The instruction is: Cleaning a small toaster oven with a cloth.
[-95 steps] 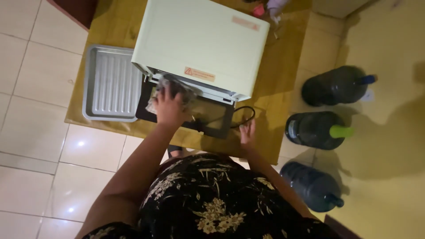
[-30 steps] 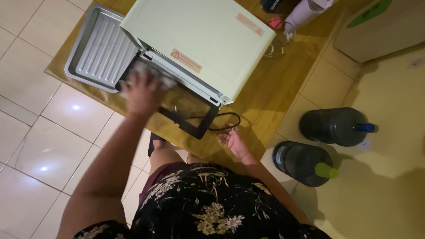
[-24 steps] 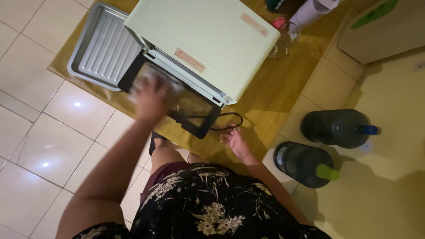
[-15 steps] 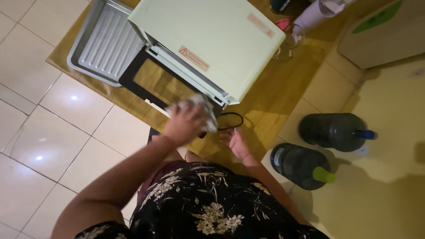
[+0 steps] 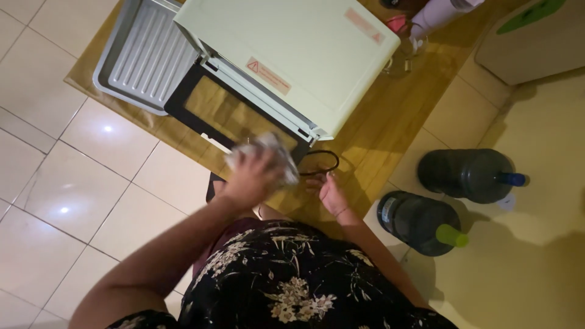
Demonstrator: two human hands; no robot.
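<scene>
Left hand: the left hand [image 5: 251, 178] clutches a crumpled grey cloth [image 5: 272, 156], pressed on the near corner of the open oven door [image 5: 225, 117].
Right hand: the right hand [image 5: 329, 192] lies flat, fingers spread, on the wooden table [image 5: 390, 103] beside a black cord [image 5: 322, 164].
Oven: the cream oven [image 5: 286, 49] stands just behind the door.
Tray: a grey baking tray [image 5: 146, 58] lies left of it.
</scene>
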